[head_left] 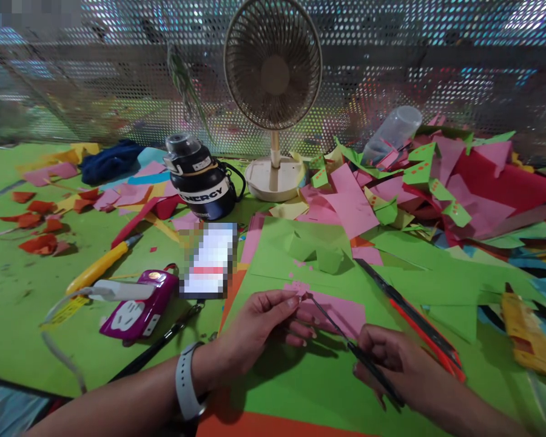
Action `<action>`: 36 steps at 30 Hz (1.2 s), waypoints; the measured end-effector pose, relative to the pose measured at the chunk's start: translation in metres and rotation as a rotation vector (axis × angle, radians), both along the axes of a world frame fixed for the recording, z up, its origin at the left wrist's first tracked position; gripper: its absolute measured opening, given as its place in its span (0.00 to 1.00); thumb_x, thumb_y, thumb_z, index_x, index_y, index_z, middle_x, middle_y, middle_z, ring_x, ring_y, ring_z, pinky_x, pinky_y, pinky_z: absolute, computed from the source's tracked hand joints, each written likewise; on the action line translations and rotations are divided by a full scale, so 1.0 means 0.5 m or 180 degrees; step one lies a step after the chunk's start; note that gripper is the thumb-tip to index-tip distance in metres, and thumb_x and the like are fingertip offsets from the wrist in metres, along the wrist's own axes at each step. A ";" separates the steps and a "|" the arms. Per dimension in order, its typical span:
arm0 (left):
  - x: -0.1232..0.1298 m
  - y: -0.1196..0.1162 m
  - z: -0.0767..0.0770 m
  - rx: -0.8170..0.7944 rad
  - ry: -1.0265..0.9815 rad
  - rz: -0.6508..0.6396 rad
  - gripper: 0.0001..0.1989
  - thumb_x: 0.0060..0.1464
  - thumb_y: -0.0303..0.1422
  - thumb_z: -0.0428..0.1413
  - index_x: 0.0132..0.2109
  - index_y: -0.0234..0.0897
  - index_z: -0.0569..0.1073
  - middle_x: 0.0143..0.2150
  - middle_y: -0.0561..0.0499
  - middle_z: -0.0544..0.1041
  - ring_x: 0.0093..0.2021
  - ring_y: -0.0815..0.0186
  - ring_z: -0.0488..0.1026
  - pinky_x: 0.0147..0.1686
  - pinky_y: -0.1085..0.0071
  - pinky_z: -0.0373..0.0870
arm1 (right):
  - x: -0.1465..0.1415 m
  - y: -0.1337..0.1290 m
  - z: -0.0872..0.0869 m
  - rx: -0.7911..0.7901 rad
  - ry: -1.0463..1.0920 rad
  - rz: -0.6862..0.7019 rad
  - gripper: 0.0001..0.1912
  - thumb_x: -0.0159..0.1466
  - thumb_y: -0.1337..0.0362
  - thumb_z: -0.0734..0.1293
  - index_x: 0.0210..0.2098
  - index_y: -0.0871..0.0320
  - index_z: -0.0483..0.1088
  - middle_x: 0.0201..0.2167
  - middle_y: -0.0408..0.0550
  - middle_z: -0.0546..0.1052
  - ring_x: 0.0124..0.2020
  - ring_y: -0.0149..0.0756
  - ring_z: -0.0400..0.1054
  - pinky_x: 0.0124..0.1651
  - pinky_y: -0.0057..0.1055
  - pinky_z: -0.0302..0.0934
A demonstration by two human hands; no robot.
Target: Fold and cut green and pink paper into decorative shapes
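My right hand point(386, 358) grips a slim tool point(366, 364) with a black handle and a long thin metal shaft; its exact kind cannot be made out. The shaft slants up to the left, its tip meeting the fingertips of my left hand point(264, 321). Between that thumb and forefinger is a tiny reddish bit, too small to name. Below the hands lie a pink paper strip point(341, 312) and green sheets point(273, 388). Tiny pink paper bits point(298, 285) are scattered just beyond the left fingertips. A folded green paper piece point(318, 252) rests farther back.
A red and black utility knife point(414, 315) lies right, near a yellow object point(528, 334). Left are a phone point(212, 261), a purple power bank point(139, 306) with cable and a yellow-handled knife point(100, 267). Behind stand a bottle point(202, 182), a fan point(275, 179) and heaped paper scraps point(477, 176).
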State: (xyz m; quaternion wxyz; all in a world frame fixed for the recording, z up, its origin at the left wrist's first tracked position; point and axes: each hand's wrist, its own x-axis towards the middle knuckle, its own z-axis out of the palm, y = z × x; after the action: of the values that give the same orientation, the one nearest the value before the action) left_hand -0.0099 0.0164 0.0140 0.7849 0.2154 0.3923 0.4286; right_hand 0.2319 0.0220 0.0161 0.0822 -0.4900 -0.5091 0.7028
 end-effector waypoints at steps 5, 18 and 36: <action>0.001 -0.002 -0.003 -0.0053 0.0042 -0.0044 0.09 0.52 0.35 0.64 0.39 0.35 0.80 0.34 0.47 0.82 0.28 0.70 0.78 0.27 0.77 0.71 | -0.003 -0.005 -0.003 0.0013 -0.0013 0.0008 0.24 0.55 0.49 0.73 0.26 0.56 0.57 0.20 0.34 0.59 0.21 0.23 0.53 0.21 0.19 0.51; 0.002 -0.002 -0.007 -0.0077 0.0008 -0.0054 0.10 0.52 0.35 0.64 0.40 0.34 0.80 0.34 0.46 0.82 0.28 0.69 0.77 0.27 0.76 0.71 | 0.000 -0.007 -0.015 0.0035 0.0063 0.0007 0.23 0.55 0.49 0.73 0.26 0.56 0.58 0.20 0.34 0.60 0.20 0.23 0.54 0.21 0.20 0.52; 0.001 -0.003 -0.003 -0.0038 0.0178 -0.0120 0.09 0.54 0.37 0.63 0.39 0.35 0.80 0.35 0.46 0.82 0.28 0.71 0.76 0.28 0.77 0.71 | -0.010 0.002 0.000 -0.0004 0.0042 -0.0159 0.27 0.49 0.47 0.76 0.24 0.56 0.57 0.19 0.33 0.58 0.20 0.23 0.52 0.20 0.20 0.52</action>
State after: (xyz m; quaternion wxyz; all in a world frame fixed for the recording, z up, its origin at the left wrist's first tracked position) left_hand -0.0095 0.0148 0.0124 0.7829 0.2299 0.4125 0.4051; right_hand 0.2268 0.0232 0.0160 0.1028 -0.4980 -0.4957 0.7040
